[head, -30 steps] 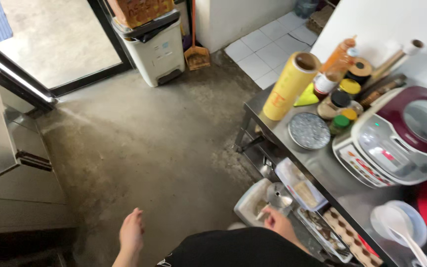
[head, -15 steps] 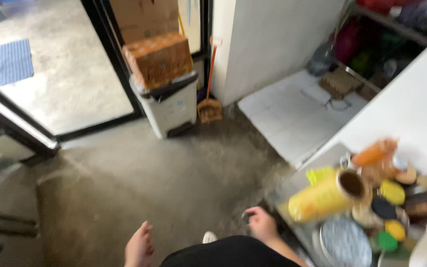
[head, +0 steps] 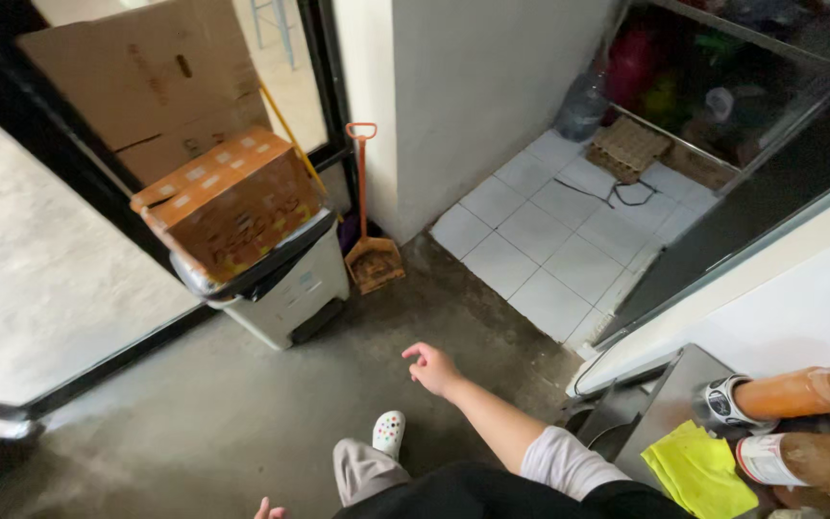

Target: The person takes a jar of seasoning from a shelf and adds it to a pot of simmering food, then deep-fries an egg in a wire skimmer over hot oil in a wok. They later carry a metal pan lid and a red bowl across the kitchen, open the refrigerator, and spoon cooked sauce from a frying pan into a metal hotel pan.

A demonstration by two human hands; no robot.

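View swings off metal counter (head: 670, 404) toward doorway since second ago. Right hand (head: 431, 368) now out front, fingers loose, empty, above concrete floor (head: 194, 413), nearest dustpan (head: 374, 261) and bin (head: 276, 288). Left hand (head: 265, 508) barely visible, grip unclear.

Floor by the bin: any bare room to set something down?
Bare concrete floor between the bin, the dustpan and the right hand. The white tiles are bare up to the egg tray. Crowded: the counter corner by the yellow cloth and bottles.
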